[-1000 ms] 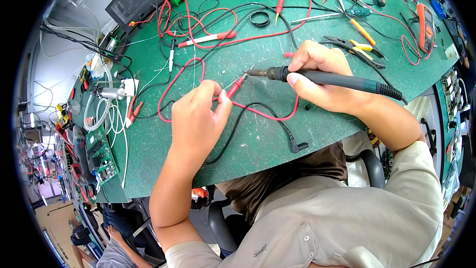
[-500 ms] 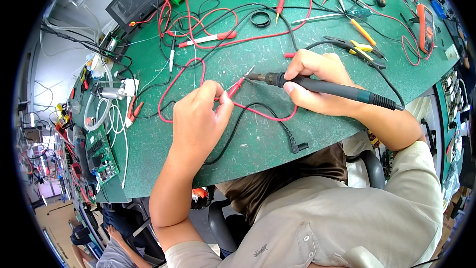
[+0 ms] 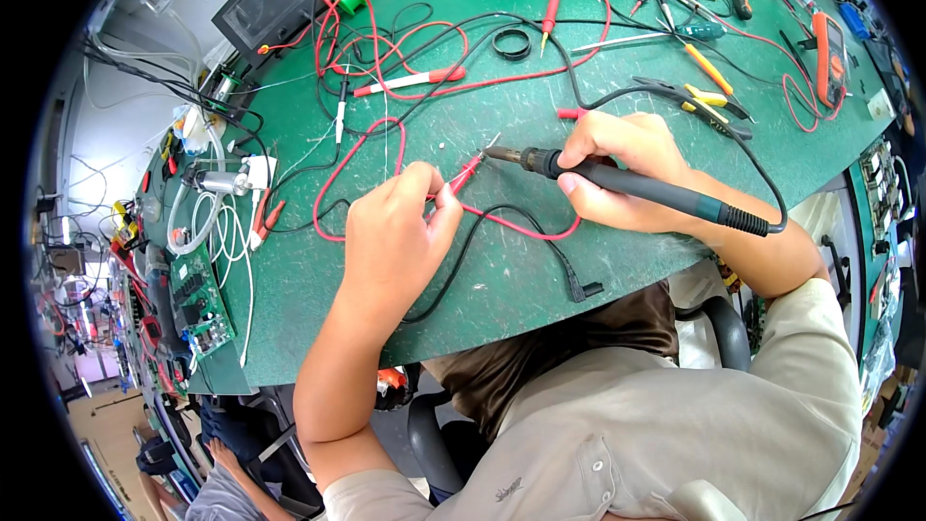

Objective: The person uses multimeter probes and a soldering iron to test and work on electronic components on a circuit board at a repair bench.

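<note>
My left hand [image 3: 394, 232] pinches a red test probe [image 3: 468, 172] whose metal tip points up and to the right. A thin pale wire [image 3: 388, 140] runs upward from these same fingers. In my right hand [image 3: 627, 159] is a soldering iron [image 3: 666, 192] with a dark handle, held like a pen. The iron's tip meets or nearly meets the probe's metal end; whether they touch is too small to tell. The probe's red lead [image 3: 526, 230] loops on the green bench [image 3: 482, 328] between my hands. A black cable [image 3: 555, 246] with an angled plug lies below it.
Beyond my hands lie tangled red and black leads [image 3: 424, 34], a black ring [image 3: 511, 42], another red probe [image 3: 551, 14] and a red-and-white one [image 3: 410, 83]. Pliers [image 3: 709, 101], a screwdriver [image 3: 699, 31] and an orange multimeter [image 3: 828, 58] are at right. A circuit board [image 3: 203, 304] sits left.
The whole view has shifted slightly, so the bench things appear a little lower and to the right. Both hands keep their grips, with the iron's tip still at the probe's metal end.
</note>
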The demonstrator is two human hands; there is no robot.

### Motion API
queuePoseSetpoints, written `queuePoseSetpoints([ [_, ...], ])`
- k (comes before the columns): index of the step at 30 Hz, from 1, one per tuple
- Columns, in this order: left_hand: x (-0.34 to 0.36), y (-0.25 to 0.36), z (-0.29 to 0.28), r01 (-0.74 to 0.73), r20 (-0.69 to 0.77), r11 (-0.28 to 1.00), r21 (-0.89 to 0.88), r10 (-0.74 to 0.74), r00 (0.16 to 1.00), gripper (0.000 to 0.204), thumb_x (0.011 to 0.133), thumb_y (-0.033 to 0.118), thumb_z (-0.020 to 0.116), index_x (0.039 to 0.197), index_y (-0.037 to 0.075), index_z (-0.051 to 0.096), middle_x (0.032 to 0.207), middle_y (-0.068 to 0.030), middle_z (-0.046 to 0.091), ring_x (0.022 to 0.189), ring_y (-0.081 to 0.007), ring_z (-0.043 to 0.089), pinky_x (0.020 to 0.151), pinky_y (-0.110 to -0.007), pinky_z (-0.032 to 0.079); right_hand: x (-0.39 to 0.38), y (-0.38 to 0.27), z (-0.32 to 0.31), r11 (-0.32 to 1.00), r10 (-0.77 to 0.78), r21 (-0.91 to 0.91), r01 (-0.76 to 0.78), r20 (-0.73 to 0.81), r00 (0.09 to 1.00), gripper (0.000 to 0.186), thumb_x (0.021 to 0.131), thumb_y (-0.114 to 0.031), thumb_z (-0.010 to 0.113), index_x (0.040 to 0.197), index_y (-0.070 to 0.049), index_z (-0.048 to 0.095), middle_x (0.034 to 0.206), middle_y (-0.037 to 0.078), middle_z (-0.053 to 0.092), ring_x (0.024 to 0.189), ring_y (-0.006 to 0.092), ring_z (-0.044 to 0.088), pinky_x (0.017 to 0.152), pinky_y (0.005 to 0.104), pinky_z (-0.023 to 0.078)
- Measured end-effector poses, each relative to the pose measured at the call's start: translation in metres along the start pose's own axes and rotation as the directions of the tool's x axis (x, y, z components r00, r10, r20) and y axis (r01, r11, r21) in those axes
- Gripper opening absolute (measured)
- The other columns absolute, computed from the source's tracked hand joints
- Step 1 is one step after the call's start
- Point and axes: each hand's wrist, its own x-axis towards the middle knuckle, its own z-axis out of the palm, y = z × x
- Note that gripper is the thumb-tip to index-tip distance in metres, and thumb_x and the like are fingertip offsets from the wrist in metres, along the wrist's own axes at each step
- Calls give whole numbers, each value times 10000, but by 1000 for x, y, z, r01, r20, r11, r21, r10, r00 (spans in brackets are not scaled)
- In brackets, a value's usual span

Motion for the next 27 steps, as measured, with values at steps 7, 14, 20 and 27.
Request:
queuePoseSetpoints([
  [7, -1, -1, 1, 14, 8, 1000, 1, -14, 1000, 114, 819, 41, 715, 823, 31, 602, 672, -92, 607, 530, -203, 537, 517, -327, 437, 0, 1, 1, 1000, -18, -25, 19, 3, 1000, 185, 778, -51, 725, 886, -53, 575, 700, 89, 626, 577, 273, 636, 519, 349, 490],
  [14, -1, -2, 1, 5, 1, 1000, -3, -5, 1000, 120, 816, 36, 719, 821, 32, 600, 663, -89, 596, 522, -193, 523, 508, -322, 426, 1, 5, 1, 996, -76, -53, 76, 13, 997, 178, 770, -44, 735, 873, -42, 590, 697, 65, 633, 518, 209, 592, 486, 311, 459],
  [20, 1, -1, 0, -4, -4, 1000, -2, 4, 1000, 123, 816, 37, 722, 821, 30, 599, 644, -81, 567, 510, -183, 489, 495, -323, 401, 0, 5, 0, 997, -66, -32, 66, -5, 998, 171, 767, -37, 732, 865, -41, 592, 692, 66, 626, 516, 208, 589, 479, 315, 441],
  [27, 2, 2, -2, -15, 32, 999, 39, 14, 999, 153, 803, 9, 718, 833, 29, 569, 675, -138, 630, 576, -314, 631, 517, -400, 475, -2, 7, 2, 997, -75, -22, 76, 11, 997, 180, 766, -43, 737, 876, -43, 595, 681, 67, 618, 503, 225, 580, 466, 330, 430],
])
